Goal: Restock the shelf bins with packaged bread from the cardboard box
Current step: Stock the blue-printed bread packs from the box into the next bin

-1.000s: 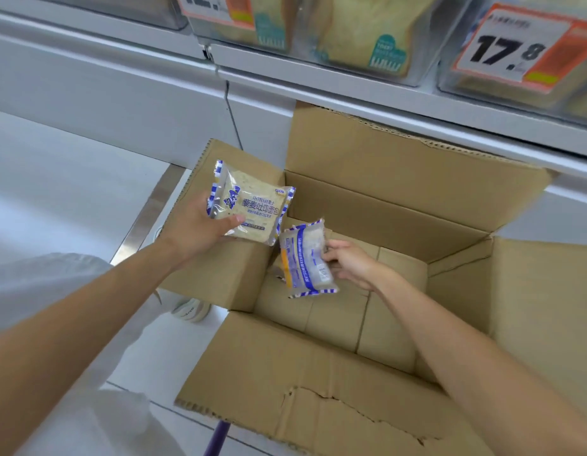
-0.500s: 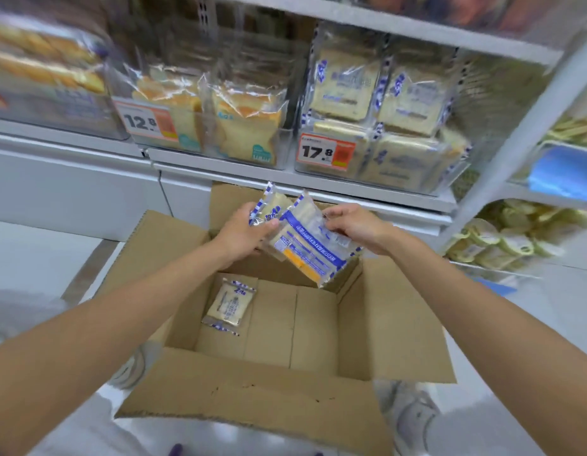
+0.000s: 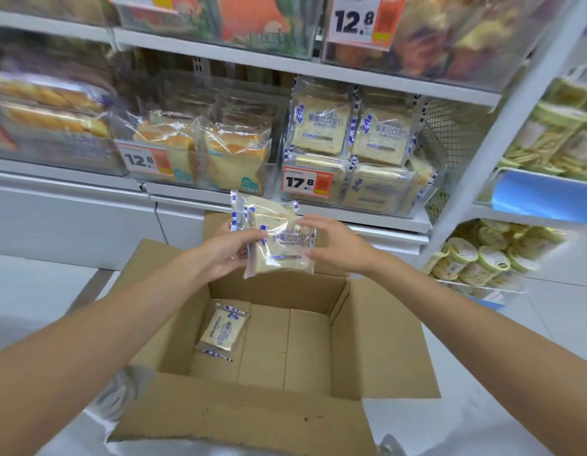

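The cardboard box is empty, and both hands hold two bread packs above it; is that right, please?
Not quite: the head view shows the cardboard box is not empty; one loose pack lies on its floor, left side. The left hand and right hand do hold two bread packs above it.

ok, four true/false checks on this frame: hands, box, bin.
1. The left hand and right hand hold the bread packets over the cardboard box. True.
2. The cardboard box is empty. False: one leftover packet lies on its floor, at the left.
3. The bin of matching bread carries a 17.8 tag. True.
4. The held bread packets already sit in that bin. False: they are in the hands, outside the bin.
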The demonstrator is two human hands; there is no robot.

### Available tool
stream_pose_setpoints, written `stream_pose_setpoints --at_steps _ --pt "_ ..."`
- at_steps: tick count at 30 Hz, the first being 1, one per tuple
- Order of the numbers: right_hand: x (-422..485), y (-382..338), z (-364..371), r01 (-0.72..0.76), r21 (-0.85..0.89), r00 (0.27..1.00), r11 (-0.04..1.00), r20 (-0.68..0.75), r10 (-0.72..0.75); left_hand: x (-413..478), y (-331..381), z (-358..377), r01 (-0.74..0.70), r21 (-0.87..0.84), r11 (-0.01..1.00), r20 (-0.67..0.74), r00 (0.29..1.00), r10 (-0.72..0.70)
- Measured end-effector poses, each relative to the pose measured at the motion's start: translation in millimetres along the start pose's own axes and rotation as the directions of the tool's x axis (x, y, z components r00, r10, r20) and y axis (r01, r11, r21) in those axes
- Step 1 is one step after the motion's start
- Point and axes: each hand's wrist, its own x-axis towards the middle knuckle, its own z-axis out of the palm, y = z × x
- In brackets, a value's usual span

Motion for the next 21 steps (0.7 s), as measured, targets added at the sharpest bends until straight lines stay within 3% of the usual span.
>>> stream_pose_setpoints --at_steps 3,5,11,15,18,19,21 --pt "-0.4 14.0 -8.5 -0.261 0.252 0.962 0.932 -0.017 0.274 -0.1 -0.2 -3.2 -0.001 -0.043 0.999 0.069 0.998 0.004" --pt "-2.5 20.5 -4.1 -0.326 0.448 0.937 0.833 0.035 0.348 -3.2 2.2 3.3 -0.005 -0.056 0.998 0.093 0.996 0.010" --pt "-1.4 27.0 -6.3 -0.181 0.610 0.942 0.771 -0.118 0.315 -4.7 12.9 25.7 -0.105 0.058 0.993 0.196 0.976 0.091" --pt "3.5 35.8 -14.8 -0.232 0.687 0.933 0.689 -0.044 0.358 -1.2 15.1 41.2 -0.179 0.155 0.972 0.184 0.972 0.149" --pt "1.6 40.7 -26.8 -0.299 0.809 0.911 0.507 0.085 0.403 8.4 18.5 54.0 -0.219 0.176 0.960 0.171 0.967 0.189" --pt "1.8 43.7 -33.8 -0.283 0.809 0.920 0.515 0.076 0.385 12.3 22.3 60.5 -0.256 0.252 0.933 0.178 0.960 0.215" --pt "2.0 46.1 -55.6 -0.219 0.721 0.921 0.657 -0.071 0.384 22.8 35.8 77.1 -0.358 0.452 0.817 0.159 0.934 0.321"
